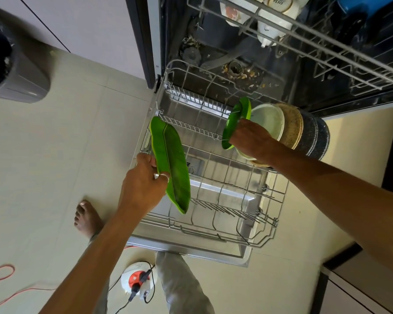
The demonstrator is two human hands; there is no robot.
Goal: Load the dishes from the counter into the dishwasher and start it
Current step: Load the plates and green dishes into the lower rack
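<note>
Racking plates | my left hand [143, 184] gripped leaf-shaped plate [170, 164], lower rack [254, 244] beneath | my right hand [250, 139] held round green plate [235, 116] upright, white plate [268, 118] just beside | I'd best seat each between tines [222, 209] before releasing

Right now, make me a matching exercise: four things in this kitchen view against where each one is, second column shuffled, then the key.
1. leaf-shaped green plate
2. round green plate
3. white cups
4. grey bin

A. in the upper rack
B. on the floor
C. gripped by the left hand
D. held on edge in the lower rack by the right hand

Pairs: 1-C, 2-D, 3-A, 4-B
</note>
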